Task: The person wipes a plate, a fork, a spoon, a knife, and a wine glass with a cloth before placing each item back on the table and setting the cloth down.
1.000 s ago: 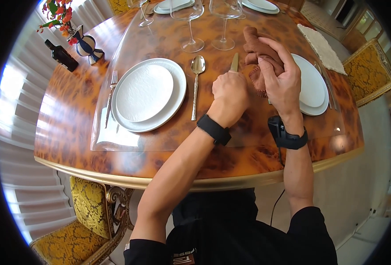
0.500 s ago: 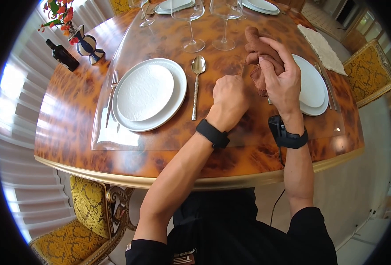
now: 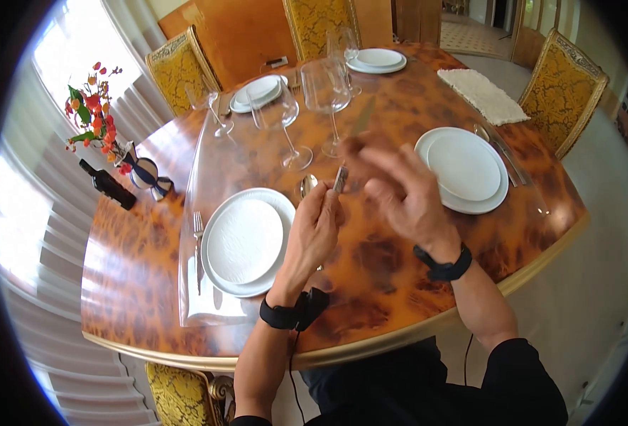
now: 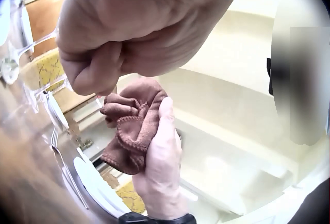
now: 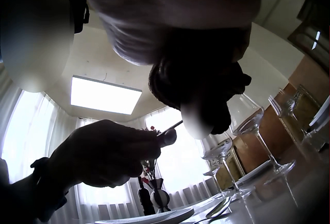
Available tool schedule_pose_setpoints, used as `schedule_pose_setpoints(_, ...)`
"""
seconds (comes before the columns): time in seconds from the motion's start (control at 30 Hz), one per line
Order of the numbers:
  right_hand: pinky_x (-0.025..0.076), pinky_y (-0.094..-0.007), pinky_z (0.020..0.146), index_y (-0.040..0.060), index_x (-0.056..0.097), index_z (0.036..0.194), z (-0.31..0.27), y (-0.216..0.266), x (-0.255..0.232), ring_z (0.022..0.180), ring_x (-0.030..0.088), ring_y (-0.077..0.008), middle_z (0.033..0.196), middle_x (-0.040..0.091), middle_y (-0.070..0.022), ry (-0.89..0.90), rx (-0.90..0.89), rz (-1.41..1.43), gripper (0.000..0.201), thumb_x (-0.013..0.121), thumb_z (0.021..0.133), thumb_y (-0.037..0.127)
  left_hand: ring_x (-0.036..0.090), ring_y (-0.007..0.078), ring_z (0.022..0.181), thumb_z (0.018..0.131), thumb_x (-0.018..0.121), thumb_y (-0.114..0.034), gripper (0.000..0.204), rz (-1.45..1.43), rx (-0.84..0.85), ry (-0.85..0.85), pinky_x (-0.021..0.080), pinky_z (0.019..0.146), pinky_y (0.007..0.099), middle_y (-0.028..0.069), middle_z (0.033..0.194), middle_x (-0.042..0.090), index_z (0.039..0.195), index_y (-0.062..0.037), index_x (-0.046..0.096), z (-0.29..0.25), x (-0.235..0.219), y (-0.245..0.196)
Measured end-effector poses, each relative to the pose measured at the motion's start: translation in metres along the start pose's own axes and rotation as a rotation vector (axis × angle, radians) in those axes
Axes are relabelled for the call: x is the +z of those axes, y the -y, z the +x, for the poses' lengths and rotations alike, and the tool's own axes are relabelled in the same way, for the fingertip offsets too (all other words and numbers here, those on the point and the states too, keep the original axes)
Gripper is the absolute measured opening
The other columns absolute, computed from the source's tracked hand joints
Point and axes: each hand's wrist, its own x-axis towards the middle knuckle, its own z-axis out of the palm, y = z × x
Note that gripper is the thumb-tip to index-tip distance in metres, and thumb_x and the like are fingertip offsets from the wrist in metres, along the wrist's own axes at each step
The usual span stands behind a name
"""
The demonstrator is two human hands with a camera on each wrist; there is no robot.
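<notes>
My left hand (image 3: 316, 231) pinches the handle of a table knife (image 3: 340, 179), whose blade points up and away. Just to its right, my blurred right hand (image 3: 407, 202) is close to the blade. A folded brown cloth (image 4: 138, 126) with stitched edges is gripped by the right hand (image 4: 164, 170) in the left wrist view, the left hand (image 4: 131, 33) curled above it. In the right wrist view the cloth (image 5: 198, 92) is dark, beside the left hand (image 5: 105, 154) pinching the handle. How much cloth touches the blade is hidden.
Stacked white plates (image 3: 244, 234) with a fork (image 3: 198, 245) stand on the left, more plates (image 3: 463, 169) on the right. Stemmed glasses (image 3: 275, 110) stand beyond the hands. A spoon (image 3: 308, 186) lies behind the left hand. A dark bottle (image 3: 106, 184) and flower vase (image 3: 143, 174) are far left.
The knife has come up off the table in my left hand. My right hand has moved left, towards the blade, with the cloth. The head view has tilted up, showing more of the room.
</notes>
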Motion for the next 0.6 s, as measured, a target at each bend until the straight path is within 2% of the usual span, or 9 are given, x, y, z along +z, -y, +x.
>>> schedule_pose_setpoints(0.03, 0.053, -0.0384, 0.066, 0.0114, 0.068, 0.12, -0.002, 0.01, 0.004, 0.077, 0.064, -0.0293, 0.094, 0.058, -0.013, 0.094, -0.042, -0.05, 0.034, 0.075, 0.09, 0.025, 0.039, 0.0059, 0.057, 0.109, 0.041, -0.018, 0.024, -0.107, -0.076, -0.014, 0.033, 0.049, 0.0258, -0.0038, 0.067, 0.043, 0.099, -0.0016, 0.055, -0.004, 0.005, -0.001)
schedule_pose_setpoints(0.07, 0.054, -0.0397, 0.068, 0.0144, 0.069, 0.119, -0.004, 0.021, 0.01, 0.079, 0.063, -0.0321, 0.094, 0.057, -0.0137, 0.19, -0.078, -0.106, 0.034, 0.076, 0.088, 0.027, 0.038, 0.0054, 0.057, 0.109, 0.041, -0.018, 0.023, -0.135, -0.081, -0.033, 0.032, 0.049, 0.0252, -0.0043, 0.066, 0.042, 0.1, -0.0023, 0.055, -0.007, 0.007, 0.0)
schedule_pose_setpoints(0.13, 0.051, -0.0402, 0.065, 0.0188, 0.073, 0.117, -0.002, 0.018, 0.023, 0.076, 0.06, -0.032, 0.087, 0.051, -0.0123, 0.137, -0.161, -0.188, 0.032, 0.076, 0.085, 0.023, 0.036, 0.0043, 0.056, 0.11, 0.041, -0.019, 0.023, -0.197, -0.095, -0.067, 0.031, 0.05, 0.024, -0.0052, 0.065, 0.04, 0.102, -0.0038, 0.056, -0.009, 0.011, 0.003)
schedule_pose_setpoints(0.2, 0.051, -0.0407, 0.062, 0.017, 0.073, 0.116, 0.012, 0.004, 0.014, 0.072, 0.061, -0.0332, 0.088, 0.054, -0.014, 0.143, -0.003, -0.35, 0.03, 0.075, 0.087, 0.021, 0.03, 0.0027, 0.053, 0.11, 0.039, -0.022, 0.023, -0.248, -0.113, 0.052, 0.027, 0.047, 0.0223, -0.0069, 0.065, 0.037, 0.103, -0.006, 0.054, -0.014, 0.005, -0.005)
schedule_pose_setpoints(0.3, 0.053, -0.0415, 0.063, 0.0149, 0.073, 0.111, 0.035, -0.023, -0.002, 0.075, 0.065, -0.0358, 0.09, 0.059, -0.0142, -0.086, 0.158, -0.383, 0.022, 0.071, 0.091, 0.025, 0.023, 0.0013, 0.046, 0.111, 0.037, -0.025, 0.023, -0.146, -0.053, 0.11, 0.02, 0.041, 0.0199, -0.0079, 0.065, 0.032, 0.105, -0.0087, 0.053, -0.022, 0.004, 0.012)
schedule_pose_setpoints(0.4, 0.052, -0.0433, 0.063, 0.0146, 0.073, 0.109, 0.029, -0.005, 0.001, 0.076, 0.065, -0.0361, 0.091, 0.06, -0.0146, -0.101, -0.026, -0.341, 0.021, 0.07, 0.092, 0.026, 0.022, 0.0016, 0.046, 0.111, 0.037, -0.027, 0.027, -0.203, -0.042, 0.117, 0.02, 0.041, 0.0204, -0.0077, 0.065, 0.032, 0.106, -0.0068, 0.054, -0.023, 0.005, 0.005)
schedule_pose_setpoints(0.43, 0.051, -0.0437, 0.062, 0.0154, 0.073, 0.112, 0.02, 0.008, 0.005, 0.077, 0.064, -0.0365, 0.094, 0.06, -0.0163, 0.019, -0.044, -0.389, 0.022, 0.069, 0.093, 0.025, 0.022, 0.0018, 0.046, 0.111, 0.037, -0.027, 0.028, -0.211, -0.039, 0.098, 0.02, 0.041, 0.0207, -0.0077, 0.065, 0.032, 0.106, -0.0063, 0.055, -0.022, 0.004, 0.006)
schedule_pose_setpoints(0.53, 0.05, -0.0377, 0.054, 0.01, 0.071, 0.116, 0.035, -0.04, -0.003, 0.068, 0.066, -0.028, 0.089, 0.062, -0.0131, -0.106, -0.029, -0.506, 0.023, 0.066, 0.097, 0.021, 0.022, 0.0021, 0.046, 0.111, 0.037, -0.03, 0.033, -0.214, -0.058, 0.076, 0.02, 0.042, 0.0215, -0.0078, 0.065, 0.031, 0.107, -0.0048, 0.057, -0.023, 0.0, 0.008)
schedule_pose_setpoints(0.6, 0.047, -0.0305, 0.046, 0.0032, 0.066, 0.122, 0.051, -0.047, -0.019, 0.056, 0.062, -0.0149, 0.082, 0.063, -0.0089, -0.129, 0.559, 0.122, 0.028, 0.058, 0.103, 0.022, 0.021, 0.0024, 0.046, 0.111, 0.037, -0.033, 0.037, -0.223, -0.064, 0.045, 0.019, 0.042, 0.0222, -0.008, 0.064, 0.029, 0.107, -0.0036, 0.059, -0.02, 0.001, 0.01)
